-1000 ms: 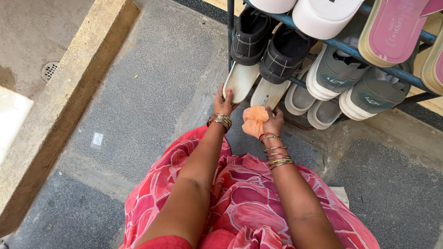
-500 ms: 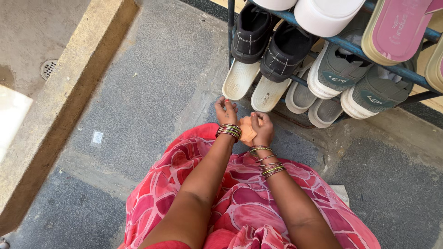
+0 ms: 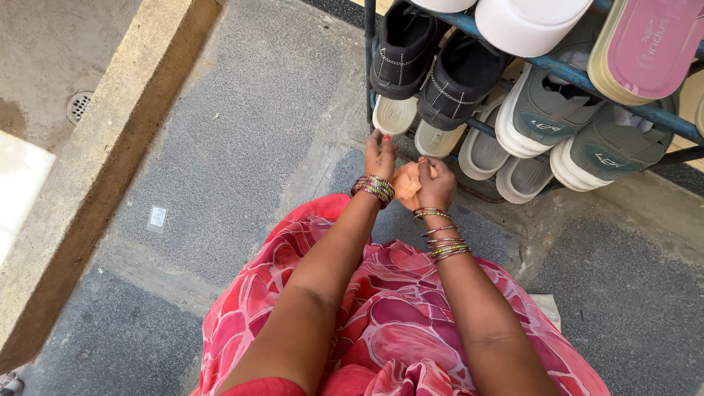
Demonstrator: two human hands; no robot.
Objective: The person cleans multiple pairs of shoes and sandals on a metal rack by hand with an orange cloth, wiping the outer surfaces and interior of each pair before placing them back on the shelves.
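The right hand (image 3: 435,183) is closed around a crumpled orange cloth (image 3: 405,181), which sits between both hands just in front of the bottom tier of the blue metal shoe rack (image 3: 528,67). The left hand (image 3: 380,155) is part-open, fingers extended toward the toe of a cream rubber clog (image 3: 394,115); whether it touches the clog cannot be determined. For good wiping, steady the clog with the left hand and keep the cloth bunched firmly, working along the exposed toe. The rack holds footwear toe-down: a pair of black stitched shoes (image 3: 433,62) at its left end, grey slip-on sneakers (image 3: 568,125) beside them, and a pink-soled sandal (image 3: 649,45) at the right. The rack stands on a grey stone floor (image 3: 242,139).
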